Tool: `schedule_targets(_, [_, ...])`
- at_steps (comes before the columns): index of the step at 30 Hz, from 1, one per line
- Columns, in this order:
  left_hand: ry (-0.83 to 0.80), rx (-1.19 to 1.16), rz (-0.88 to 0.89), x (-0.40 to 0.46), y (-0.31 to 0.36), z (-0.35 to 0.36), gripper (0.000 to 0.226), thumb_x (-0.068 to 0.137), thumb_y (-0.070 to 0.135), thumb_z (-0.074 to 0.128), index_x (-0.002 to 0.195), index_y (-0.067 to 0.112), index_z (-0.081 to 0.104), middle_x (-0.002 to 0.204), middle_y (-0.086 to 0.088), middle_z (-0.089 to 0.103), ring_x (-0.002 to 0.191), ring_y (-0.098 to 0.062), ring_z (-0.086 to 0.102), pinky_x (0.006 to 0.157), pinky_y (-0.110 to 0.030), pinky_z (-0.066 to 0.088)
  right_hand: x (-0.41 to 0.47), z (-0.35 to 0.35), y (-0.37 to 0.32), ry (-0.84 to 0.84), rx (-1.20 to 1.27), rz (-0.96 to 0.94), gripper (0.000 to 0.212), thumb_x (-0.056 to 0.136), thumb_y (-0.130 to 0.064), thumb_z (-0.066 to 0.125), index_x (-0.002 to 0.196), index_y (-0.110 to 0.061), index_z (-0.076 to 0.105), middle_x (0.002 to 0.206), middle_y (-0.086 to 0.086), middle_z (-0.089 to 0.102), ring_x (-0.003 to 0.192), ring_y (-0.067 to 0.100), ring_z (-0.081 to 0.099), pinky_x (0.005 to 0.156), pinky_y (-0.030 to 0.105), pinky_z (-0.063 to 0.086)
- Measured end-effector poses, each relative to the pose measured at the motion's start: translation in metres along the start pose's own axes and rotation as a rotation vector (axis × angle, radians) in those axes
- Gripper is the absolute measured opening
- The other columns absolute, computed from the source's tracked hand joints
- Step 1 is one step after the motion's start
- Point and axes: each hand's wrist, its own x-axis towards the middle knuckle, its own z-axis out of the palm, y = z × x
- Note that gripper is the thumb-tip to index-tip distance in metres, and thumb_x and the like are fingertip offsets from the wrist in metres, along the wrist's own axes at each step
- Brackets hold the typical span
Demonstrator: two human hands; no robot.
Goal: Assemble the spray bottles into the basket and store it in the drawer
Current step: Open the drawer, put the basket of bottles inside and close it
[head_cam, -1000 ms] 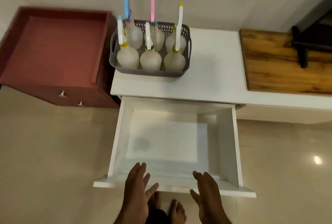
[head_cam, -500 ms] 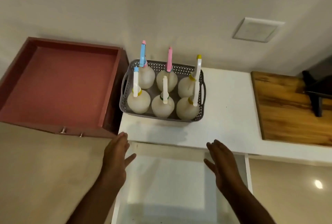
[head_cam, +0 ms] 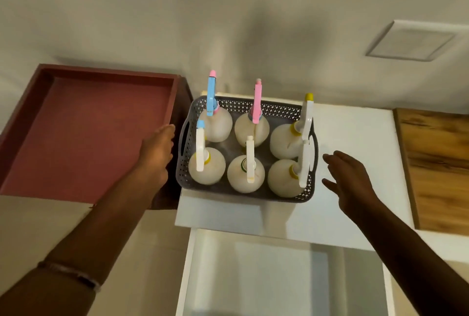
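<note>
Head view: grey perforated basket (head_cam: 243,195) on white bench (head_cam: 355,143), above open drawer (head_cam: 279,277). Contents: six translucent white bottles (head_cam: 245,175), upright in two rows, nozzles blue, pink, white and yellow. Left hand (head_cam: 157,148) and right hand (head_cam: 350,178) flank the basket, fingers spread wide, holding nothing, apparently placed to take its side handles for lowering into the drawer.

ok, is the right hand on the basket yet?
Apart. The head view shows bare white tabletop between the right hand and the basket; its open fingers stop short of the basket's right handle.
</note>
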Motion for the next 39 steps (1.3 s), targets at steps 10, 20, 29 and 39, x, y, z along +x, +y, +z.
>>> schedule_targets(10, [-0.038,0.284,0.027,0.043,-0.005,0.017,0.017,0.095,0.021,0.052,0.09,0.008,0.062,0.084,-0.012,0.06,0.082,-0.024,0.057,0.071,-0.032,0.047,0.03,0.014,-0.01,-0.01,-0.217,-0.032,0.026,0.09,-0.012,0.059,0.107,0.007,0.06,0.093,0.008,0.06,0.092,0.018,0.055,0.105,0.057,0.046])
schedule_targets(20, [-0.036,0.49,0.114,0.045,-0.018,0.011,0.022,0.094,0.008,0.059,0.113,0.005,0.07,0.108,-0.017,0.07,0.099,-0.035,0.067,0.092,-0.05,0.055,0.041,0.016,0.003,-0.015,-0.324,-0.055,0.03,0.084,-0.006,0.062,0.065,-0.024,0.077,0.075,0.013,0.067,0.074,0.027,0.057,0.089,0.068,0.05])
schedule_targets(29, [0.046,0.585,0.236,0.044,-0.027,0.011,0.022,0.093,0.004,0.055,0.106,0.008,0.072,0.099,-0.01,0.069,0.09,-0.025,0.064,0.078,-0.033,0.052,0.034,0.016,0.008,0.052,-0.357,-0.12,0.029,0.081,-0.01,0.063,0.061,-0.027,0.074,0.07,0.01,0.067,0.068,0.022,0.059,0.081,0.058,0.059])
schedule_targets(39, [-0.015,0.6,0.247,0.024,-0.045,0.0,0.021,0.093,0.003,0.054,0.092,0.014,0.071,0.083,-0.001,0.068,0.074,-0.012,0.062,0.06,-0.02,0.044,0.008,-0.005,0.027,0.046,-0.362,-0.109,0.019,0.085,-0.013,0.067,0.074,-0.023,0.078,0.078,0.02,0.072,0.07,0.025,0.06,0.082,0.063,0.056])
